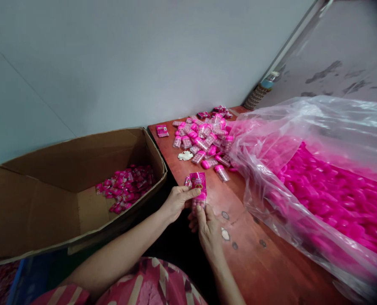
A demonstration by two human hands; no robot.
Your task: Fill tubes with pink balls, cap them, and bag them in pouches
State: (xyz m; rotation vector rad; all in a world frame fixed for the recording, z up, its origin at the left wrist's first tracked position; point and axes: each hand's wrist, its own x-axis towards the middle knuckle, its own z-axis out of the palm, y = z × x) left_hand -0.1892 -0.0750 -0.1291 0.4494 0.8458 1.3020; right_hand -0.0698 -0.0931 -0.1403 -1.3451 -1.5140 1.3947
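Observation:
Near the table's left edge, my left hand [176,202] pinches a pink printed packet [198,179] between thumb and fingers. My right hand [210,231] grips a small clear candy container [198,203] with pink sweets in it, just below the packet. Packet and container overlap; whether the packet is empty or goes over the container I cannot tell. Beyond my hands lies a heap of similar candy containers [204,137] with pink caps. A single container [222,173] lies at the near side of that heap.
To the left stands an open cardboard box [58,157] with filled pink packets [129,186] inside. A clear plastic bag [322,112] of pink caps [328,190] covers the right of the red table [271,271]. A loose packet [162,131] and a white scrap [185,155] lie by the heap.

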